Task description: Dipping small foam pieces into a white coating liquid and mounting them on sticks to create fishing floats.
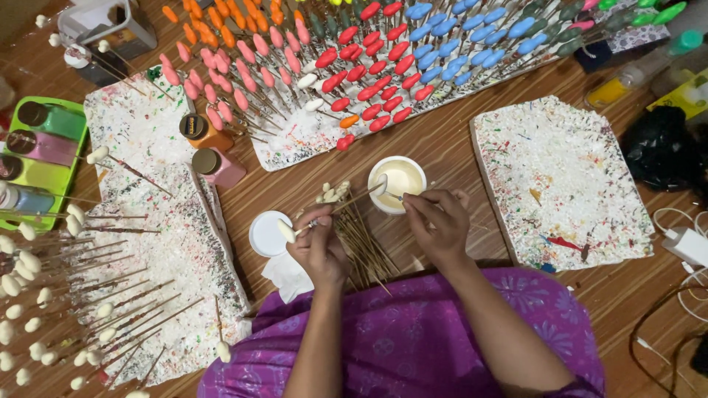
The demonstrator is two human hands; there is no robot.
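Your left hand (318,247) pinches a thin stick (335,210) whose long axis slants up-right toward the cup of cream paint (398,182), just above your right hand (436,227), closed on a small brush (393,195).

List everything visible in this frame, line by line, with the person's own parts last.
cup of cream paint: one, white, centre of the floor
lid: one, white, left of the cup
bare sticks: a bundle, brown, between the hands
painted pieces on sticks: many, orange, pink, red, blue, green, top
unpainted pieces on sticks: many, cream, lower left
speckled boards: several, white
paint bottles: two, orange and pink
left hand: holds a stick with a cream tip
right hand: holds a stick at the cup
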